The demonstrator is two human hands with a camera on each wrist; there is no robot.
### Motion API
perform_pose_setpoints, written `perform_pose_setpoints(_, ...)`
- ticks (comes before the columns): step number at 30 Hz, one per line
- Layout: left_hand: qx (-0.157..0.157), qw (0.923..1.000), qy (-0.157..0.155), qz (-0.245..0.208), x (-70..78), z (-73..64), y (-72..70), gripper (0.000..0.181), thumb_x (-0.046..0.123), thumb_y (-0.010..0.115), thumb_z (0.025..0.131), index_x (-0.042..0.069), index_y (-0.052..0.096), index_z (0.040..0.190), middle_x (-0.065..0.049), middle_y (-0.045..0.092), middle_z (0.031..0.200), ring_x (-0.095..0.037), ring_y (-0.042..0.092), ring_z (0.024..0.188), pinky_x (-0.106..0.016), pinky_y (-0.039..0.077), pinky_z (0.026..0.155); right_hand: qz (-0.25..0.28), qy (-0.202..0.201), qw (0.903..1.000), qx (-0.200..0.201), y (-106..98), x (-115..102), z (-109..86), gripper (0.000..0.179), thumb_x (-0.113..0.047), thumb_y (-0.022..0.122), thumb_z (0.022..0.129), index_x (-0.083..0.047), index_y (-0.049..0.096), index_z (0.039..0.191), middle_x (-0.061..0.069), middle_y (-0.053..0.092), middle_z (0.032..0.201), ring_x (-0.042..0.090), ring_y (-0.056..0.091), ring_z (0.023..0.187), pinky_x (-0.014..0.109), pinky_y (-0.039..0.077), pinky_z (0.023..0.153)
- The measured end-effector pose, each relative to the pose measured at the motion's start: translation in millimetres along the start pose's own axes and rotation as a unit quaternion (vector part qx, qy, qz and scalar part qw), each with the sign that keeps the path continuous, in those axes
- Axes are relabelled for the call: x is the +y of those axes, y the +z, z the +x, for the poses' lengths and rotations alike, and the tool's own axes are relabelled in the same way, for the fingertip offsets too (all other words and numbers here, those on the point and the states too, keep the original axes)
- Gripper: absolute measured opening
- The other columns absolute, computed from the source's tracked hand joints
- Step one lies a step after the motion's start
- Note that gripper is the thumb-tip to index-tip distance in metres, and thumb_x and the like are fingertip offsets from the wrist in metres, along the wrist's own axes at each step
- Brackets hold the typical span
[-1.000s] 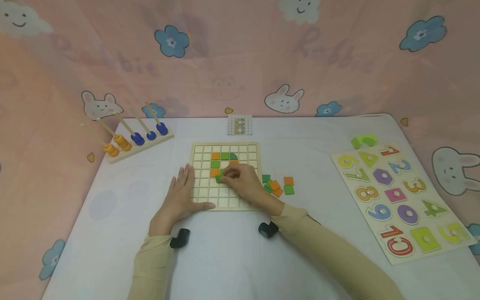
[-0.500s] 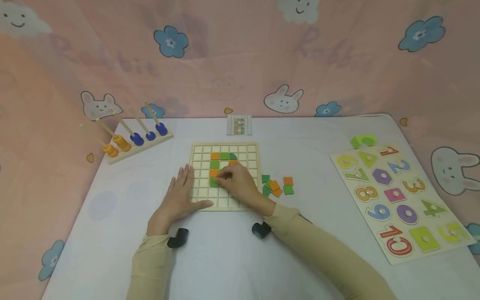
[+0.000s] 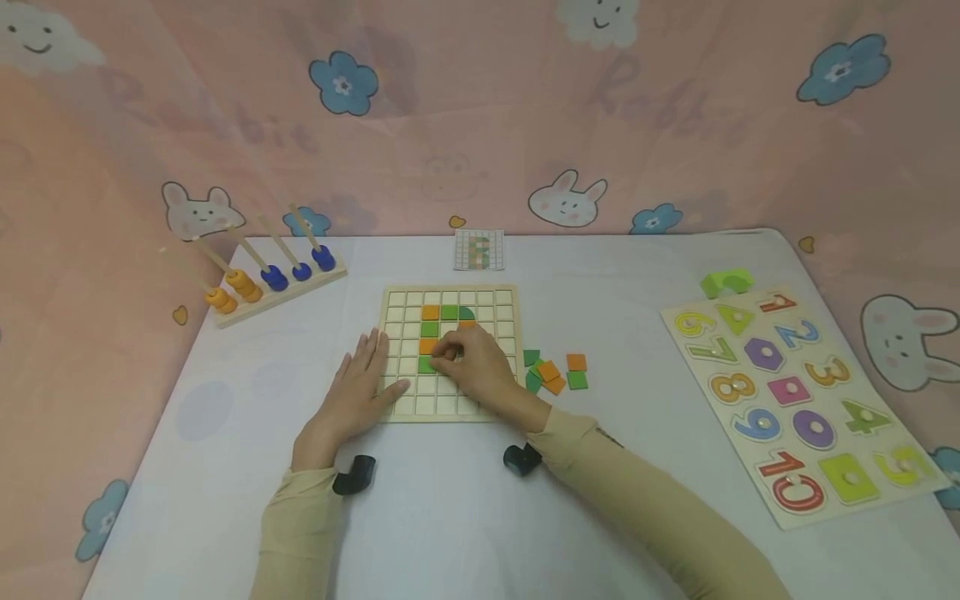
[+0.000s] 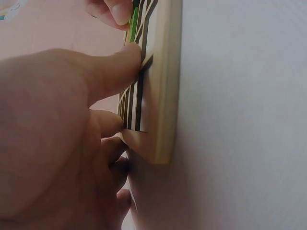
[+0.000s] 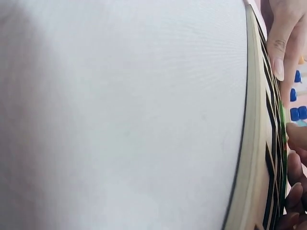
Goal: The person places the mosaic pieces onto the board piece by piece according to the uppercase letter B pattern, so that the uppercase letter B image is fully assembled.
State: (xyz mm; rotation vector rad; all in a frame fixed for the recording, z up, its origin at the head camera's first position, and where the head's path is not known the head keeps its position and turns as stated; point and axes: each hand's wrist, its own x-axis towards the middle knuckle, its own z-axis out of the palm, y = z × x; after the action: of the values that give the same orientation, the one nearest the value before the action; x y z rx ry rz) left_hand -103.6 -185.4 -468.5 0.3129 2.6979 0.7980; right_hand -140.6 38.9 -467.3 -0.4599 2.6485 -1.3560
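A wooden grid board (image 3: 457,407) bears a column of orange and green square tiles with a few more beside it. My left hand (image 3: 348,400) lies spread along the board's left side, its thumb (image 4: 120,67) on the front left cells. The fingers of my right hand (image 3: 480,362) are curled low over the board's middle. Thumb and forefinger pinch at the right edge of a green square tile (image 3: 425,365), which lies in a cell at the column's near end. That hand hides some of the tiles.
Loose tiles (image 3: 553,371) lie right of the board. Behind it rests a small pattern card (image 3: 480,250). A bead stacker (image 3: 281,297) with upright pegs stands at the back left. A number puzzle board (image 3: 806,408) and a light green block (image 3: 727,282) lie at the right.
The green tile has come down and left into its cell, with the right hand moving along. The left thumb has drawn in from the board's front edge onto the cells.
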Motion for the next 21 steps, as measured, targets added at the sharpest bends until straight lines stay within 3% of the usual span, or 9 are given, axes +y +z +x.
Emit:
perform_pose_setpoints(6,-0.005,0.9999,-0.013,0.0,1.7,1.0,0.6,0.087,0.036,0.055,0.11,-0.003,0.002,0.168,-0.022,-0.004,0.178,-0.041,-0.007,0.166,-0.062,-0.004,0.134,0.02,-0.011,0.9997,-0.002,-11.9,15.3,0.0,0.003,-0.009,0.081,0.093,-0.007,0.081,0.095,0.002,0.071,0.09,0.017,0.059,0.089,0.028,0.049,0.082)
perform_pose_setpoints(13,-0.002,0.9999,-0.015,0.007,4.2,1.3,0.6,0.087,0.036,0.055,0.109,-0.003,0.004,0.168,-0.021,-0.002,0.178,-0.04,-0.006,0.166,-0.061,-0.002,0.135,-0.006,-0.028,0.9996,0.002,-42.7,35.9,-1.7,0.012,-0.004,0.08,0.091,-0.002,0.078,0.103,0.011,0.072,0.1,0.026,0.059,0.099,0.033,0.047,0.089)
perform_pose_setpoints(21,-0.004,0.9998,-0.018,0.01,4.4,0.5,-0.2,0.088,0.035,0.056,0.11,-0.004,0.003,0.168,-0.022,-0.004,0.178,-0.041,-0.007,0.166,-0.062,-0.003,0.135,-0.031,0.019,0.9983,-0.045,-87.2,64.5,-6.9,0.028,-0.01,0.076,0.097,0.0,0.071,0.122,0.017,0.063,0.118,0.031,0.057,0.111,0.04,0.049,0.099)
